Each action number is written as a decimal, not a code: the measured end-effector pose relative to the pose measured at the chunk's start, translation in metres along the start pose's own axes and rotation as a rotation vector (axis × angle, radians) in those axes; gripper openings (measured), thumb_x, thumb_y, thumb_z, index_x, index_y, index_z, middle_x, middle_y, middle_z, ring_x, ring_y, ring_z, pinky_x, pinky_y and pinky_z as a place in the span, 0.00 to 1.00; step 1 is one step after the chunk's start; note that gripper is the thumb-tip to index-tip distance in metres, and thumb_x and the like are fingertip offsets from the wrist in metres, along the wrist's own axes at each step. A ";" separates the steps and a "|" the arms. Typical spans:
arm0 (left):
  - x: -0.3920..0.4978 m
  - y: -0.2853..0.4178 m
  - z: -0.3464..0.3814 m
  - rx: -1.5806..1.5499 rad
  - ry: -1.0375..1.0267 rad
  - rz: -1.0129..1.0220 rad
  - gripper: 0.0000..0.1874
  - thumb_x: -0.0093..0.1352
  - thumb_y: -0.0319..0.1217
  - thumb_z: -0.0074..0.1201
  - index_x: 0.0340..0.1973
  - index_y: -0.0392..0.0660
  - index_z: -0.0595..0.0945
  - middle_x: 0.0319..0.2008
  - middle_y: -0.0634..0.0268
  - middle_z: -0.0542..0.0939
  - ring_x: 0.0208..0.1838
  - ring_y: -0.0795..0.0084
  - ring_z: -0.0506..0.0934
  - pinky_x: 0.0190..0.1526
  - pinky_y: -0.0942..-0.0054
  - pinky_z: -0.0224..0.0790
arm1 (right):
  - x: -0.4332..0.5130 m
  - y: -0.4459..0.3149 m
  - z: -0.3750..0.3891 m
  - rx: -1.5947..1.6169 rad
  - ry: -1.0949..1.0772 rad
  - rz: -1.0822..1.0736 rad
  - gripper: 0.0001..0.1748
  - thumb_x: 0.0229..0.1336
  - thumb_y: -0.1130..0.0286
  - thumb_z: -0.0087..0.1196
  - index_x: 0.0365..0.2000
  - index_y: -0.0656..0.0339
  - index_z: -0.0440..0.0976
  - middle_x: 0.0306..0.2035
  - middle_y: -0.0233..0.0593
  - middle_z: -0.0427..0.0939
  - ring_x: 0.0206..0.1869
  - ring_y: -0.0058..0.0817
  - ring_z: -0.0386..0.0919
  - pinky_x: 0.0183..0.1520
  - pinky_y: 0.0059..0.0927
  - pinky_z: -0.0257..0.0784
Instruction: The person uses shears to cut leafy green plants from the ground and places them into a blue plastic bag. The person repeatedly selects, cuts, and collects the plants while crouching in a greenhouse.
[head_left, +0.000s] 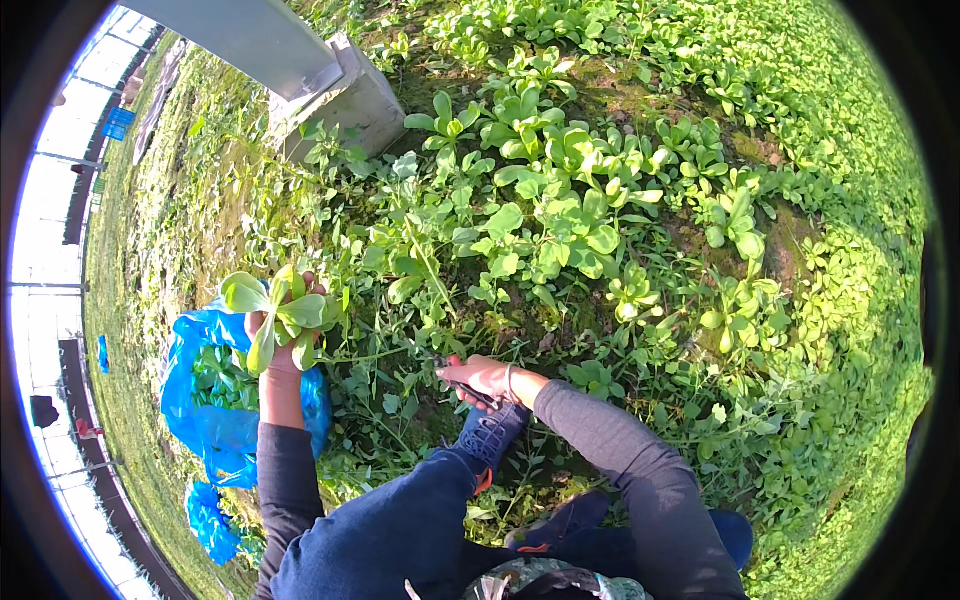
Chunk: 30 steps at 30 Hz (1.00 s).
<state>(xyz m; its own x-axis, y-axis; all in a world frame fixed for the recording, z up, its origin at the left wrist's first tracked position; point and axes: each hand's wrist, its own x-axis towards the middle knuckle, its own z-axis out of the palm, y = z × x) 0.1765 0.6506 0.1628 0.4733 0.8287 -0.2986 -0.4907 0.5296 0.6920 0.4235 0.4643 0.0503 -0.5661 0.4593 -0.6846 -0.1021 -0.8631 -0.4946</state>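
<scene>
My left hand (283, 349) grips a rosette of pale green leafy greens (279, 311), its broad leaves hiding most of the fingers. Under that forearm sits a blue plastic bag (180, 401), open at the top, with cut greens (221, 379) inside. My right hand (484, 376) is closed around the handles of small pruning shears (477, 394) with red and dark parts. The shears point left, low over the weeds beside my shoe (491, 433); their blades are hard to make out among the stems.
A concrete footing (352, 112) carrying a grey metal post (247, 37) stands at the upper left. Leafy plants (555, 165) and weeds cover the bed ahead and right. Another blue plastic bag (208, 521) lies at lower left. My second shoe (562, 519) is behind the first.
</scene>
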 end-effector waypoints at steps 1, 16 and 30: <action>0.004 0.002 -0.002 -0.011 0.125 -0.038 0.28 0.65 0.49 0.49 0.50 0.39 0.78 0.48 0.49 0.77 0.44 0.55 0.77 0.48 0.54 0.72 | -0.017 -0.006 0.003 -0.134 -0.021 0.054 0.28 0.62 0.42 0.47 0.24 0.59 0.68 0.14 0.31 0.67 0.10 0.23 0.65 0.11 0.28 0.63; 0.049 -0.035 -0.019 -0.011 -0.195 -0.434 0.21 0.70 0.45 0.48 0.44 0.39 0.77 0.39 0.56 0.78 0.30 0.67 0.72 0.32 0.66 0.69 | 0.042 0.017 -0.012 0.240 -0.005 0.068 0.31 0.60 0.39 0.44 0.24 0.60 0.70 0.18 0.35 0.73 0.17 0.29 0.73 0.23 0.35 0.73; 0.015 0.002 0.030 0.251 0.151 -0.125 0.11 0.65 0.35 0.51 0.36 0.40 0.77 0.35 0.53 0.76 0.28 0.62 0.74 0.24 0.66 0.66 | -0.005 -0.074 -0.046 -0.266 0.479 -0.250 0.28 0.62 0.50 0.45 0.21 0.68 0.73 0.17 0.39 0.76 0.18 0.26 0.76 0.25 0.31 0.74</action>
<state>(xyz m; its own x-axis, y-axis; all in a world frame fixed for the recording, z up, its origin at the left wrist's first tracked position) 0.2049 0.6587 0.1793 0.3953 0.7878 -0.4724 -0.2308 0.5830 0.7790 0.4713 0.5349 0.0658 -0.1138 0.7381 -0.6651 0.0582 -0.6633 -0.7461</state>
